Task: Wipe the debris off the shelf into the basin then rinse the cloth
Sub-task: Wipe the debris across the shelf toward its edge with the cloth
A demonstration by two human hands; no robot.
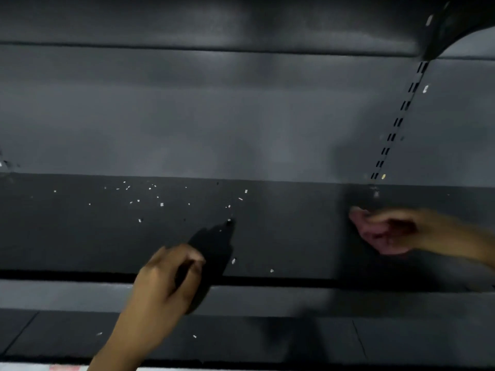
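Observation:
The dark shelf [294, 231] carries small white debris [161, 204] scattered over its left half, with a few bits near the front edge. My left hand [163, 279] is at the shelf's front edge, fingers curled around a flat black object [214, 250] that reaches up onto the shelf; I cannot tell what it is. My right hand [401, 231] is blurred, low over the right part of the shelf, and clutches a bunched pinkish cloth [367, 223]. No basin is recognisable in view.
A grey back panel [214, 116] rises behind the shelf, with a slotted upright rail [396, 124] at the right. Another shelf overhangs at the top [214, 22]. A lower ledge [241, 338] below the front edge holds a couple of white bits.

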